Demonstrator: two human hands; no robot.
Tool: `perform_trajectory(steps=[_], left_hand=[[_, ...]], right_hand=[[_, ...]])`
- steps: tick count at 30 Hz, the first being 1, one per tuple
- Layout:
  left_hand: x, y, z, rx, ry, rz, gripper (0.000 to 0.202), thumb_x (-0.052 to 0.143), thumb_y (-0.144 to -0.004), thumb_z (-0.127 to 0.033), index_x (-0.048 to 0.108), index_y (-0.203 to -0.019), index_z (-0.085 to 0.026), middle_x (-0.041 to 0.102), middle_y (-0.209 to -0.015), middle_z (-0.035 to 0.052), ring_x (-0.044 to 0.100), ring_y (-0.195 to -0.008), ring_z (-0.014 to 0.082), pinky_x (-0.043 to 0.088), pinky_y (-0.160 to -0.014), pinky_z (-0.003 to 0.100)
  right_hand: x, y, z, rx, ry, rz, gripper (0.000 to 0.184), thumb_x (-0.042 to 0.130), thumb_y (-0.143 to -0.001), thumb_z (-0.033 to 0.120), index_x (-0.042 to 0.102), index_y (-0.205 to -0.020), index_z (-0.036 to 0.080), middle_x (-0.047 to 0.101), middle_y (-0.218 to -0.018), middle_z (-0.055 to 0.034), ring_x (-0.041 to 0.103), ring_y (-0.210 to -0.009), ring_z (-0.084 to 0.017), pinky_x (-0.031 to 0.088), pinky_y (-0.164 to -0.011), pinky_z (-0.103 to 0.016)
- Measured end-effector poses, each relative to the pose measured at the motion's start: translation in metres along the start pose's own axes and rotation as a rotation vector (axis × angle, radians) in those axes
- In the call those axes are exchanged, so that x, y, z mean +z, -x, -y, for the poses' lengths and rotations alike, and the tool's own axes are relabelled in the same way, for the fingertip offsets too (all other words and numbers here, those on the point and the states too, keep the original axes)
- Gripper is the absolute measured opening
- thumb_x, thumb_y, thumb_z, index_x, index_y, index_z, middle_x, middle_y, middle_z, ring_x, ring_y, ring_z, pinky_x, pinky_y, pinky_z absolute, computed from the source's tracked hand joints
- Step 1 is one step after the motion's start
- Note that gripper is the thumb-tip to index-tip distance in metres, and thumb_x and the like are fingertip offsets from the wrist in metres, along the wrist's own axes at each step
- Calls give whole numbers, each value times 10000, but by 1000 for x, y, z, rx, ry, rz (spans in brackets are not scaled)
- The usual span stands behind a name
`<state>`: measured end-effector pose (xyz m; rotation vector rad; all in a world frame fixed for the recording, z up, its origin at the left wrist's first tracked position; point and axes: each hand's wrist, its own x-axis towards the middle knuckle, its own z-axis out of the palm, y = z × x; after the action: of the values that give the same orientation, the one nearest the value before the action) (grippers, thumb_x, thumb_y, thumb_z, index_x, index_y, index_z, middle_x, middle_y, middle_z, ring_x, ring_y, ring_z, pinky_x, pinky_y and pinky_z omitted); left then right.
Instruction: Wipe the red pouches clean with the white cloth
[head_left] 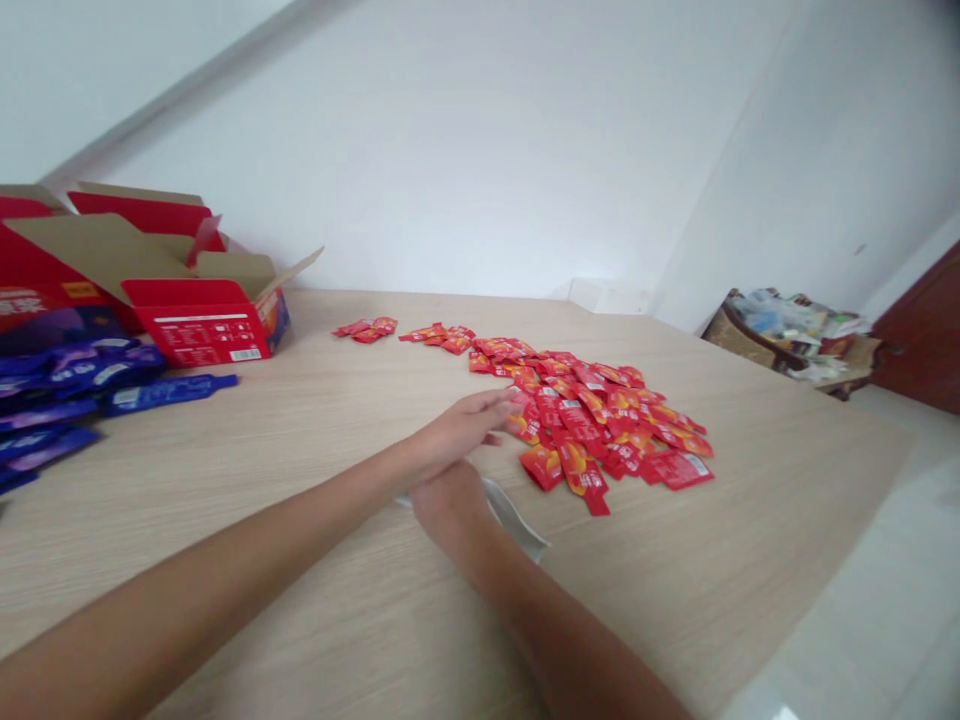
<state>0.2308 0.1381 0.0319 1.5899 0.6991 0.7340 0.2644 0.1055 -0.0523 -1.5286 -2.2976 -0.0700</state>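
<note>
The left hand [463, 428] is open, fingers stretched out and holding nothing, just beside a pile of red sachets [592, 420] on the tabletop [750, 500]. The right hand [448, 508] curls closed over a white strip [516, 518].

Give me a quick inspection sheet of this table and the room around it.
surface: light wood-grain table
job's things: loose heap of red sachets, with a smaller cluster farther back
clutter: opened red carton and blue packets at the left
hands: left hand open, fingertips at the heap's edge; right hand curled over a white strip, grip unclear
cables: nothing seen
surroundings: white walls, dark red door, cluttered side table at right
</note>
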Motion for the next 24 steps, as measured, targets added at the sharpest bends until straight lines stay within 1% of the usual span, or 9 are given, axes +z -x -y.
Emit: perform_trajectory(steps=[2,4,7,10,13,15,18,21,24], left_hand=[[-24,29,6,24,-84,-55,442,598,-1042,-505,609,-1342,-180,668,-1285,110,669,-1122,269,544,-975,496],[-44,56,8,62,-180,-125,460,572,-1035,-567,651,-1253,-170,694,-1179,96,668,-1076,261,537,-943,468],[-68,91,10,132,-316,-238,471,525,-1031,-626,689,-1134,-197,703,-1080,61,651,-1046,248,509,-937,418],[-85,115,20,177,-418,-339,453,477,-1051,-619,682,-1080,-216,707,-1083,50,650,-1060,244,501,-944,402],[-99,123,42,200,-524,-419,445,464,-1072,-585,665,-1058,-189,692,-1040,56,659,-1017,237,511,-939,438],[-108,118,59,210,-607,-460,419,486,-1077,-554,663,-1043,-175,679,-1005,51,662,-960,224,527,-916,443],[-117,94,82,235,-740,-492,330,560,-1067,-478,666,-1045,-166,676,-1006,45,668,-929,211,556,-885,429],[-116,53,95,271,-879,-499,248,626,-1045,-400,666,-1107,-163,679,-1108,62,671,-1020,230,560,-937,458],[-102,2,102,312,-1020,-460,269,665,-1024,-366,654,-1212,-174,653,-1259,91,644,-1147,268,537,-1010,512]], right_hand=[[-4,0,3,58,-5,46,343,497,-1020,138,700,-1296,134,740,-1277,-154,700,-1172,-273,565,-978,-371],[-11,3,6,90,-5,61,332,534,-1012,173,675,-1310,140,733,-1258,-161,693,-1157,-281,570,-949,-382],[-25,11,11,83,-15,77,324,600,-995,245,632,-1309,170,707,-1234,-141,680,-1116,-285,571,-904,-386],[-39,19,12,62,-39,130,252,595,-1004,264,628,-1241,186,696,-1200,-115,666,-1112,-276,543,-893,-362],[-52,26,8,55,-90,219,219,552,-1037,312,636,-1194,184,708,-1176,-109,677,-1080,-261,506,-870,-340],[-63,30,5,46,-138,303,224,535,-1046,340,647,-1156,180,725,-1153,-109,687,-1047,-252,478,-845,-329],[-80,39,3,48,-203,435,242,551,-1030,379,659,-1116,180,745,-1123,-108,696,-1024,-253,445,-806,-322],[-92,47,4,39,-248,531,290,560,-1012,417,675,-1123,174,750,-1145,-125,700,-1044,-276,438,-803,-331],[-95,51,4,18,-289,583,336,559,-993,439,689,-1158,176,746,-1186,-137,704,-1063,-303,450,-810,-349]])
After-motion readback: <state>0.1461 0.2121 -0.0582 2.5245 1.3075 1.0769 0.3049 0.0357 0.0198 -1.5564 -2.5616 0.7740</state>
